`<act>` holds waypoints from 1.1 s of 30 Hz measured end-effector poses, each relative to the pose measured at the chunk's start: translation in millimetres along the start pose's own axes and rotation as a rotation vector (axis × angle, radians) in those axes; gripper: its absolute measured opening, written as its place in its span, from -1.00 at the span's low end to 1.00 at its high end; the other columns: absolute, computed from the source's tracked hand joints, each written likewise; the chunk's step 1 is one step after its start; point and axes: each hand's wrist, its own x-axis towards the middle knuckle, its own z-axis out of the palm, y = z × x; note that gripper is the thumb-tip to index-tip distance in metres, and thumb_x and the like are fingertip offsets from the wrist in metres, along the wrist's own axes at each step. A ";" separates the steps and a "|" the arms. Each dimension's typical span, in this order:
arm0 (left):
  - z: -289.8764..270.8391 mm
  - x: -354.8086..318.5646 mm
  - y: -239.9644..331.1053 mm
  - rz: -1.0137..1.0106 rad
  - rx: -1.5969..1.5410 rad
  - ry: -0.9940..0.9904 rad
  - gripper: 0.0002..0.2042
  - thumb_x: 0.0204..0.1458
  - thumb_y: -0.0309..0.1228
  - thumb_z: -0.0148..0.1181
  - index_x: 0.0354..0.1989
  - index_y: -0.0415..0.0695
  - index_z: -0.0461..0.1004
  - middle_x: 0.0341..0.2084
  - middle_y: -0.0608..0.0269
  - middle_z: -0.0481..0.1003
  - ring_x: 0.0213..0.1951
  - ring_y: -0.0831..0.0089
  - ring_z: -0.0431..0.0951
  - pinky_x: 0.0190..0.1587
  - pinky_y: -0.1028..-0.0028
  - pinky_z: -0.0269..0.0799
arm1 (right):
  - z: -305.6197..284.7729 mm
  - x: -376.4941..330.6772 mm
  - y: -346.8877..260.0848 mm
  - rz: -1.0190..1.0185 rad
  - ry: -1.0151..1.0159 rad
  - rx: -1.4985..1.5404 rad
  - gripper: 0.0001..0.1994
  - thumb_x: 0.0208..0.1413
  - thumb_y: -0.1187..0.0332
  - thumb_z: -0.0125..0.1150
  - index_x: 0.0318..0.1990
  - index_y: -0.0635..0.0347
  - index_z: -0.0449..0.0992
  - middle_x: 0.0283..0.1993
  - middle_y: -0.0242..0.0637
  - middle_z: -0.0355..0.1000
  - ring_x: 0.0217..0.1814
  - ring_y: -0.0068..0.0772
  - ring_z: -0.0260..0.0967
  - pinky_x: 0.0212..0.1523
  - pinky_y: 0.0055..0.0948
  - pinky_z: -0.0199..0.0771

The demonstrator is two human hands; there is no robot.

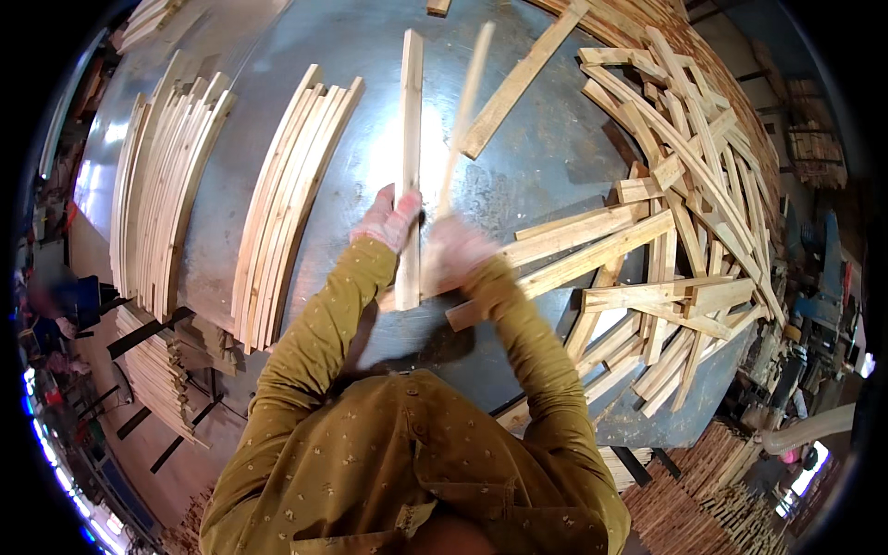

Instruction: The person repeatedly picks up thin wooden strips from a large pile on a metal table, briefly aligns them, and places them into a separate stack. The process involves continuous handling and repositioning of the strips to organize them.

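My left hand (388, 220) is closed round a pale wooden strip (410, 111) that points away from me over the metal table. Beside it on the right, my right hand (458, 250) is smeared by motion. A second, thinner-looking wooden strip (468, 97), also blurred, runs up out of that hand, slightly tilted to the right. Just right of the right hand lie two loose wooden strips (592, 259), their near ends by my wrist. Another strip (523, 79) lies slanted farther off.
The grey metal table (361, 176) carries two neat rows of strips, one row (294, 203) left of my hands and another row (171, 185) farther left. A tangled heap of strips (708, 185) covers the right side. Stacked wood (712, 481) stands below the table at right.
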 end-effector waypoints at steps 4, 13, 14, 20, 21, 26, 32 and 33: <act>-43.2 -39.8 26.1 -0.176 0.419 0.036 -0.35 0.05 -0.06 0.28 0.26 -0.13 0.29 -0.04 -0.14 0.54 0.07 -0.04 0.52 0.12 0.20 0.37 | -6.2 32.3 -91.2 0.277 0.423 -0.421 -0.67 0.24 0.22 0.06 0.04 0.21 0.50 0.00 0.17 0.45 0.12 0.15 0.39 0.19 -0.06 0.37; -153.9 -97.2 -7.2 0.338 1.368 0.404 -0.29 -0.01 -0.19 0.34 0.31 -0.11 0.20 -0.01 -0.03 0.43 -0.06 0.11 0.54 -0.09 0.18 0.53 | -79.7 124.4 -106.8 0.688 0.678 0.019 -0.16 -0.05 0.22 0.39 0.36 0.23 0.07 0.10 0.08 0.38 0.14 -0.02 0.42 0.13 -0.18 0.45; -160.6 -106.1 -9.1 0.521 1.487 0.546 -0.29 -0.02 -0.20 0.35 0.31 -0.12 0.21 -0.01 -0.04 0.43 -0.04 0.09 0.52 -0.08 0.22 0.53 | -63.7 109.5 -111.9 0.625 0.623 0.210 -0.19 -0.05 0.24 0.39 0.34 0.24 0.09 0.05 0.06 0.43 0.09 -0.03 0.46 0.08 -0.21 0.49; -132.1 -99.8 22.0 0.614 0.901 0.297 -0.30 0.07 -0.12 0.30 0.31 -0.23 0.20 0.09 -0.15 0.38 -0.01 -0.06 0.49 0.15 0.18 0.39 | 97.3 -11.2 -90.5 0.012 0.336 0.536 -0.55 0.10 0.32 0.23 0.13 0.25 0.31 -0.10 -0.12 0.47 -0.09 -0.16 0.48 -0.12 -0.21 0.55; -117.0 -99.3 9.3 0.443 0.450 0.098 -0.31 0.12 -0.12 0.25 0.32 -0.28 0.19 0.06 -0.14 0.40 0.01 -0.03 0.48 0.12 0.19 0.41 | 106.0 -28.6 -103.9 -0.242 0.222 -0.085 -0.55 0.12 0.29 0.23 0.13 0.25 0.33 -0.07 -0.13 0.47 -0.07 -0.15 0.47 -0.09 -0.20 0.55; -98.5 -86.2 3.7 -0.370 -0.207 -0.275 -0.47 0.16 -0.22 0.24 0.19 -0.30 0.30 -0.28 0.09 0.53 -0.33 0.21 0.56 -0.27 0.25 0.57 | -15.3 -34.4 -127.6 0.081 0.244 -0.712 -0.39 0.17 -0.03 0.16 0.26 0.17 0.34 0.28 -0.03 0.33 0.34 0.04 0.26 0.32 0.02 0.23; -118.0 -95.2 -15.9 -0.291 0.247 -0.115 -0.57 0.13 -0.23 0.24 0.10 -0.20 0.36 -0.28 0.12 0.53 -0.31 0.23 0.55 -0.28 0.25 0.51 | -233.6 -14.5 -36.4 0.712 -0.042 -1.335 -0.12 0.13 -0.05 0.21 0.50 -0.09 -0.15 0.21 0.07 0.39 0.27 0.08 0.34 0.30 -0.04 0.29; -123.6 -97.5 -16.1 -0.229 0.752 0.025 -0.54 0.13 -0.17 0.20 0.13 -0.17 0.36 -0.21 0.09 0.52 -0.23 0.13 0.54 -0.15 0.19 0.47 | -229.5 -7.2 -37.0 0.542 0.105 -1.268 -0.15 0.14 0.00 0.20 0.50 -0.11 -0.14 0.17 0.08 0.41 0.19 0.12 0.39 0.20 -0.04 0.38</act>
